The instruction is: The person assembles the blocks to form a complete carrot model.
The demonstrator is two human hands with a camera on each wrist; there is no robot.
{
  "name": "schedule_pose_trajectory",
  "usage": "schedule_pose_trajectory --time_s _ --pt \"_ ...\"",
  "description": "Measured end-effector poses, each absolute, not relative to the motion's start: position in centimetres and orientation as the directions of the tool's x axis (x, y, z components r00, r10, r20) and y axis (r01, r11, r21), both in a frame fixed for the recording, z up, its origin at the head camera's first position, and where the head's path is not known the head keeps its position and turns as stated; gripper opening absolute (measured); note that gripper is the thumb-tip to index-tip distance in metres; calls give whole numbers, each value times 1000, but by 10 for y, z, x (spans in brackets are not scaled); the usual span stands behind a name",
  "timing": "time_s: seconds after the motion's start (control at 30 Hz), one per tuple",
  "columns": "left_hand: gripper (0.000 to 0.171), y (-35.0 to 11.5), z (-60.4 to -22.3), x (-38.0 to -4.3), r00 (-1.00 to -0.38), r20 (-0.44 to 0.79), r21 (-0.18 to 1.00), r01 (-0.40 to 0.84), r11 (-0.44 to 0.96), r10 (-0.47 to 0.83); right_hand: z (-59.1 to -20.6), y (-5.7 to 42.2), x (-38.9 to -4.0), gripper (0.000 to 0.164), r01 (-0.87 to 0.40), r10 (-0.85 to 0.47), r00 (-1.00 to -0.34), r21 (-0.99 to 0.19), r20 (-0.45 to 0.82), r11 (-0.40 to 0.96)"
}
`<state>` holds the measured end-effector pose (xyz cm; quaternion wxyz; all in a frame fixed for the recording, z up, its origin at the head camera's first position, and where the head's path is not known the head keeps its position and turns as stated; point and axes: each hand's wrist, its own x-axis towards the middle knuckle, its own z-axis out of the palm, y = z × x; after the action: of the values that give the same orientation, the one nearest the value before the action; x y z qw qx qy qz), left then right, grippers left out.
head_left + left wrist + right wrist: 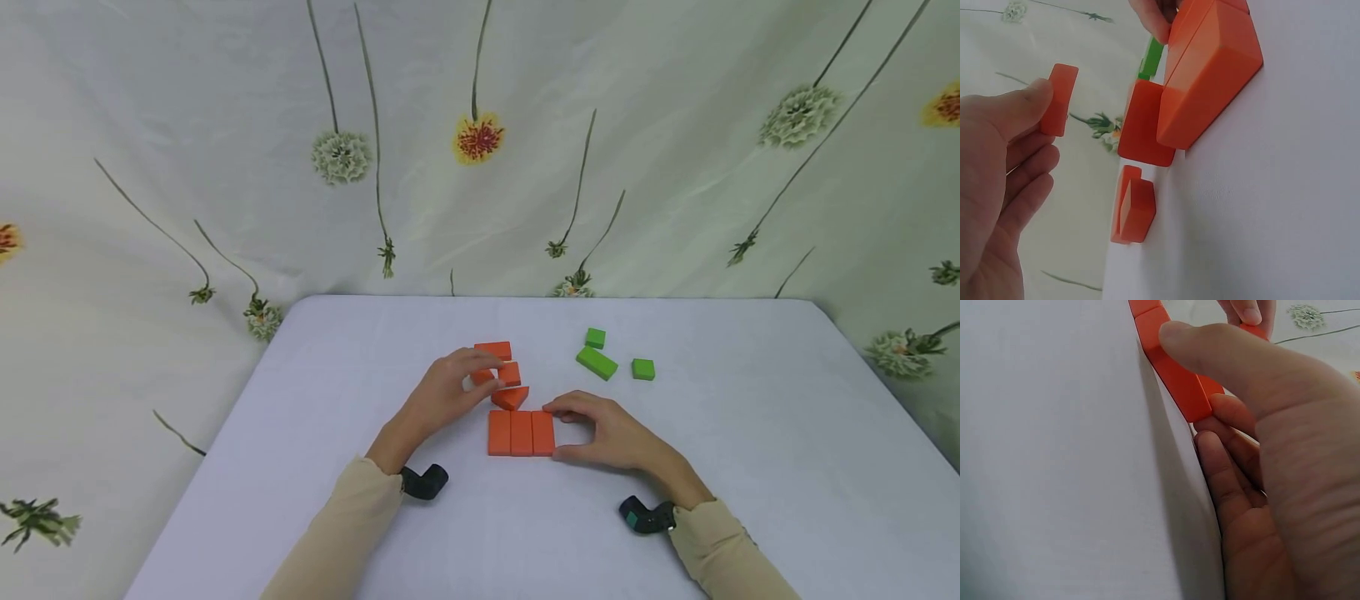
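My left hand (448, 390) pinches a small orange block (510, 373) between thumb and fingers. The left wrist view shows this orange block (1060, 100) held up off the table. Three orange rectangular blocks (521, 433) lie side by side in a row, their long sides together. At the row's right end, my right hand (611, 432) grips the end block (1179, 381), thumb on its near end and fingers at its far end. Just behind the row is an orange triangular block (511, 397).
Farther back lies an orange block (492, 350), and another orange block (482, 377) is partly hidden by my left hand. A long green block (597, 363) and two small green blocks (642, 369) sit at the back right. A flower-patterned cloth (480, 217) hangs behind the white table (750, 400).
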<state>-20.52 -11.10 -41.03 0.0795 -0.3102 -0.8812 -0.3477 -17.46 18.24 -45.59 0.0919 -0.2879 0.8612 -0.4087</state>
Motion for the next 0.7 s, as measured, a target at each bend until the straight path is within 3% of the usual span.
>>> schedule_pose_trajectory --time_s 0.47,0.7 --pt "30 -110 -419 -175 -725 421 557 681 476 545 -457 182 -175 56 -425 -571 -818 -744 72 516" --pt "33 -106 -424 -162 -708 391 551 692 467 588 -457 182 -175 56 -417 -568 -821 -744 62 521"
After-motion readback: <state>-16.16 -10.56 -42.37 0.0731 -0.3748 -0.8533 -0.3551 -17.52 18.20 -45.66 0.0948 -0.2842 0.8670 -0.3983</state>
